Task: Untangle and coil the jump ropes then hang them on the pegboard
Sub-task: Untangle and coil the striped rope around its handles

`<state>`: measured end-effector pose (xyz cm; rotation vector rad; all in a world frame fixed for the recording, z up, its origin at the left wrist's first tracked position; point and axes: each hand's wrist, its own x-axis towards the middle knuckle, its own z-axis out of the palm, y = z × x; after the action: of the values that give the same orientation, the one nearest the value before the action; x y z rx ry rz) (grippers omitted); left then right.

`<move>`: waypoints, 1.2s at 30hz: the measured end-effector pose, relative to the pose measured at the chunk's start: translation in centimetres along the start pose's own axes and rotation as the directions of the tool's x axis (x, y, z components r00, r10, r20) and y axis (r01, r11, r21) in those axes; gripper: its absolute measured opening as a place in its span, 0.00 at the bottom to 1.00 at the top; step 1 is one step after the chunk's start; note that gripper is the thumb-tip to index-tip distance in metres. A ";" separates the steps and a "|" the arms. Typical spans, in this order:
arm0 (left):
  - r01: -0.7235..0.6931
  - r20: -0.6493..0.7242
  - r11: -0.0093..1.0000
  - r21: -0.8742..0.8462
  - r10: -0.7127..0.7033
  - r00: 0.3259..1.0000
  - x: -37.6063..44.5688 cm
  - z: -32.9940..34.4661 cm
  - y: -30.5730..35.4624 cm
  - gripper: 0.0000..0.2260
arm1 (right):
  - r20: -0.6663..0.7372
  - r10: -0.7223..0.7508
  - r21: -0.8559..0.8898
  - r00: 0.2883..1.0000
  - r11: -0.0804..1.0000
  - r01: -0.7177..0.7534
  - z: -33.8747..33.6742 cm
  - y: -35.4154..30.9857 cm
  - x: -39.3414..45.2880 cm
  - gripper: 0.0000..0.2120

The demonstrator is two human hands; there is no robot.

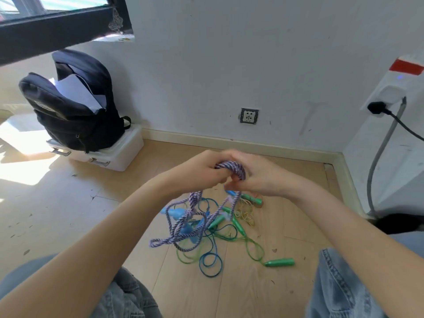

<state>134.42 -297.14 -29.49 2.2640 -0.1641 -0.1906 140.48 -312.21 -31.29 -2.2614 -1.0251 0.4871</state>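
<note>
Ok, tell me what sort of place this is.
Probably a corner of a lived-in room: wood floor, white wall with an outlet, and a backpack on a plastic box under a window.

Two hands (202,171), perhaps four tangled ropes (206,226), one backpack (75,106), one box (110,154)

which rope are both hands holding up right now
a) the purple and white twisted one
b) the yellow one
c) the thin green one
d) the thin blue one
a: the left hand and the right hand both grip a bundle of the purple and white twisted rope, and its loops hang down to the pile on the floor.
</note>
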 end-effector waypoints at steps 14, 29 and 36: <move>0.108 -0.034 0.979 0.175 -0.104 0.994 0.8 -0.9 -2.1 0.14 | -0.042 0.214 -0.080 0.976 0.973 -0.217 -0.7 1.3 -0.4 0.31; 0.087 -0.033 0.995 0.043 -0.086 0.996 1.0 -0.5 -3.0 0.14 | -0.174 0.265 0.251 0.948 0.943 -0.217 -2.8 1.6 -0.6 0.08; 0.009 -0.003 0.986 0.165 -0.008 1.000 0.7 0.4 -2.7 0.11 | -0.003 0.011 0.557 1.000 0.831 -0.008 -2.0 0.0 -0.8 0.05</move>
<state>135.21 -295.84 -31.86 2.4301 -0.1747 -0.1845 141.10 -313.54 -29.68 -1.7389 -0.7405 0.6835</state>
